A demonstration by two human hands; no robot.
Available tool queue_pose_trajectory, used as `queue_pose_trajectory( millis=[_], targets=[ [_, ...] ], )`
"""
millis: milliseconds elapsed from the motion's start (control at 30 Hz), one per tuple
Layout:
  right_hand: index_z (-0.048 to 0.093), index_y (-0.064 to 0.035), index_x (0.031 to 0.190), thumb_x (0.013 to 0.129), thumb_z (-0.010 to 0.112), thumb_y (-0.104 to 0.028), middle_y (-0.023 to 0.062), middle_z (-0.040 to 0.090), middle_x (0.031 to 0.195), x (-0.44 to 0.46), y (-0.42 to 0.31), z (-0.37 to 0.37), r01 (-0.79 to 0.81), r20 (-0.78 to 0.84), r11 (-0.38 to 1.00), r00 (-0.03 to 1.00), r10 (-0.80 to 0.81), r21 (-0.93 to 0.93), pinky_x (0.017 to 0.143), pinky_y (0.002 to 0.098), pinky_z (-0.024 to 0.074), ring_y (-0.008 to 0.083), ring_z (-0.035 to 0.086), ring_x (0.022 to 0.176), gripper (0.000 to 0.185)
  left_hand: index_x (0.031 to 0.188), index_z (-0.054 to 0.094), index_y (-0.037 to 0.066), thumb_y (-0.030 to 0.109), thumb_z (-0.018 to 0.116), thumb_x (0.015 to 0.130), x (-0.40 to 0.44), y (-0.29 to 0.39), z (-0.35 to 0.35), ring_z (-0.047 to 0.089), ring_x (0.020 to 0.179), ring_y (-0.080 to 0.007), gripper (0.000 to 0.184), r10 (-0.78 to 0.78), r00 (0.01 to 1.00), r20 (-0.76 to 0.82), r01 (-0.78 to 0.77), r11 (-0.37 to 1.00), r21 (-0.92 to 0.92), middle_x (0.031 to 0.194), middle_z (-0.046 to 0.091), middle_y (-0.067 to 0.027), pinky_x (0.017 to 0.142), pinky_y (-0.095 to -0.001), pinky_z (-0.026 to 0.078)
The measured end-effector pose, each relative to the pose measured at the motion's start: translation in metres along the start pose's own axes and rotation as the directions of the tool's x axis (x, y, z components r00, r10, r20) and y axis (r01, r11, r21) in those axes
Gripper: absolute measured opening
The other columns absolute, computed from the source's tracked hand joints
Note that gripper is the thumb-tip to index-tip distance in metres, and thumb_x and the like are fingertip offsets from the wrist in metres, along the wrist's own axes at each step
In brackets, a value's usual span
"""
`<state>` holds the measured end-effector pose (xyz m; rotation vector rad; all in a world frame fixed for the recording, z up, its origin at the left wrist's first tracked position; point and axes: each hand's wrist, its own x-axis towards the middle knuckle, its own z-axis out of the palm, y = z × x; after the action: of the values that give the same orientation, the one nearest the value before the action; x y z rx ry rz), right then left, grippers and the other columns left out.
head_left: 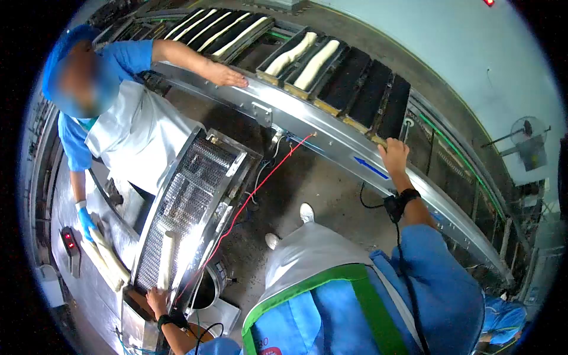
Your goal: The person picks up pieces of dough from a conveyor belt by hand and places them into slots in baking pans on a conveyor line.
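Note:
Near the lower end of the mesh conveyor (188,183), my left hand (157,300) is by the bottom end of a pale dough strip (167,260); its fingers are too small to read clearly. My right hand (394,155) rests at the near end of the last black baking pan (393,109), at the metal rail, with its fingers bent over the edge. Two nearby pans hold long dough strips (316,64). Three pans at the right of this group show no dough.
Across the mesh conveyor, a person in blue (127,118) has one hand on the rail (296,100) and a gloved hand at dough strips (103,260) on the metal table (71,296). A red cord (260,182) hangs between conveyors. A bucket (207,290) stands below.

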<state>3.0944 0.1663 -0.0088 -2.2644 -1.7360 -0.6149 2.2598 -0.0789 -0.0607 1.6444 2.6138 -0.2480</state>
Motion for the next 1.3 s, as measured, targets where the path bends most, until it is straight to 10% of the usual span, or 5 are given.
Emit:
queue_pose_trajectory(
  millis=[167, 367, 833, 1167, 1300],
  targets=[
    [0.052, -0.0037, 0.081, 0.071, 0.056, -0.025, 0.0097, 0.053, 0.082, 0.022, 0.001, -0.016, 0.190, 0.071, 0.927, 0.972, -0.224, 0.323, 0.075, 0.0389, 0.0341, 0.0257, 0.046, 0.087, 0.024, 0.089, 0.047, -0.004, 0.018, 0.056, 0.063, -0.002, 0.029, -0.035, 0.048, 0.068, -0.0216, 0.035, -0.032, 0.999, 0.003, 0.020, 0.561, -0.828, 0.078, 0.050, -0.0105, 0.062, -0.0306, 0.040],
    [0.053, -0.0027, 0.079, 0.069, 0.056, -0.020, 0.0104, 0.053, 0.082, 0.038, -0.014, -0.013, 0.233, 0.085, 0.893, 0.954, -0.286, 0.386, 0.074, 0.0375, 0.0348, 0.0260, 0.046, 0.087, 0.020, 0.102, 0.042, -0.004, 0.019, 0.054, 0.069, -0.030, 0.204, -0.188, 0.047, 0.061, -0.0143, 0.042, -0.186, 0.974, 0.128, 0.189, 0.364, -0.912, 0.078, 0.049, -0.0087, 0.053, -0.0264, 0.039],
    [0.051, -0.0048, 0.074, 0.067, 0.055, -0.015, 0.0076, 0.051, 0.078, 0.044, -0.016, 0.003, 0.258, 0.026, 0.843, 0.952, -0.306, 0.471, 0.070, 0.0366, 0.0345, 0.0240, 0.046, 0.086, 0.013, 0.122, 0.024, -0.004, 0.029, 0.053, 0.074, 0.010, 0.491, -0.328, 0.053, 0.057, -0.0164, 0.065, 0.503, 0.860, -0.091, 0.017, -0.206, -0.978, 0.096, 0.050, -0.0176, 0.046, -0.0235, 0.046],
    [0.051, -0.0059, 0.076, 0.069, 0.054, -0.016, 0.0059, 0.050, 0.081, 0.045, -0.004, -0.003, 0.224, 0.069, 0.858, 0.956, -0.287, 0.462, 0.072, 0.0361, 0.0327, 0.0223, 0.044, 0.090, 0.013, 0.110, 0.041, 0.000, 0.020, 0.051, 0.075, 0.066, 0.755, -0.384, 0.054, 0.059, -0.0141, 0.041, 0.808, 0.543, -0.230, 0.124, -0.348, -0.929, 0.088, 0.053, -0.0106, 0.049, -0.0245, 0.046],
    [0.051, -0.0065, 0.076, 0.068, 0.055, -0.015, 0.0060, 0.050, 0.082, 0.044, 0.000, -0.002, 0.200, 0.103, 0.839, 0.952, -0.289, 0.506, 0.073, 0.0366, 0.0325, 0.0219, 0.044, 0.092, 0.012, 0.111, 0.037, -0.004, 0.039, 0.056, 0.073, 0.110, 0.795, -0.285, 0.049, 0.090, -0.0213, 0.061, 0.898, 0.440, -0.016, -0.359, 0.160, -0.920, 0.097, 0.050, -0.0158, 0.078, -0.0304, 0.039]
  ],
)
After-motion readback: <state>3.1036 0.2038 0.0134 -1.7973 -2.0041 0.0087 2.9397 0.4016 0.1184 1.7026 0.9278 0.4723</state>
